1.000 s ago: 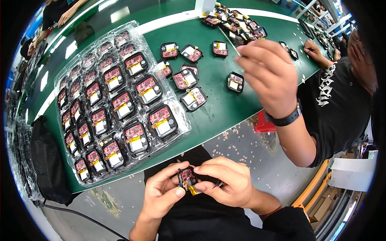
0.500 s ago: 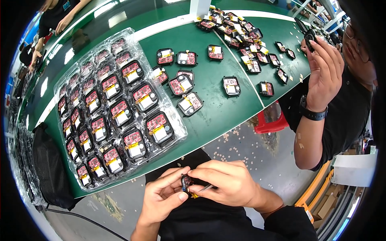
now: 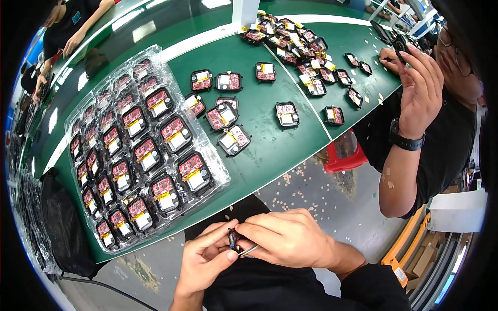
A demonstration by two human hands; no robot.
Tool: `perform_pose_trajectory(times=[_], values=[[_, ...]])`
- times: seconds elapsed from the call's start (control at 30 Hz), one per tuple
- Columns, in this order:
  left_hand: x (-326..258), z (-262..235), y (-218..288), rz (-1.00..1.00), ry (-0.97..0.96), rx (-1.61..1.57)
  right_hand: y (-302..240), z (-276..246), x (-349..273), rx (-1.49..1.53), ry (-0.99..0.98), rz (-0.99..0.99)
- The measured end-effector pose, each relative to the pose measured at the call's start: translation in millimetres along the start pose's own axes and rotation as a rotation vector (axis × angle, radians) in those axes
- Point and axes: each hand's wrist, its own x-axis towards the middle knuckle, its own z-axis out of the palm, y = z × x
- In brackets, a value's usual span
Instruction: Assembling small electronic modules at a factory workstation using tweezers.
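Over my lap, below the table edge, both hands meet on one small black module (image 3: 233, 239) with a red board. My left hand (image 3: 207, 256) pinches it from the left, edge-on to the camera. My right hand (image 3: 282, 238) covers it from the right and holds thin metal tweezers (image 3: 248, 251) against it. Just above my hands lies a clear plastic tray (image 3: 210, 155) filled with several identical modules in rows. More loose modules (image 3: 228, 120) sit on the green table (image 3: 270, 145) to the tray's right.
A person in a black shirt sits at the right, one raised hand (image 3: 420, 88) with a black wristband lifted off the table. A heap of modules (image 3: 290, 39) lies at the far end. A red stool (image 3: 345, 158) stands below the table. Another person (image 3: 72, 26) works far left.
I have turned the module from face-up to edge-on between my fingers. The neighbour's hand has pulled back from over the table to the right and now is raised there.
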Motion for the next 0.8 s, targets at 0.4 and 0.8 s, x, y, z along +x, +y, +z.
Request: perform_pose_trajectory(times=[0.4,0.8], values=[[-0.6,9.0,3.7,-0.030,0.082,-0.021,-1.1,-3.1,-1.0,-0.028,-0.015,-0.043],[3.2,17.9,7.4,-0.072,0.135,0.015,6.2,-2.6,-7.3,-0.033,0.059,-0.096]])
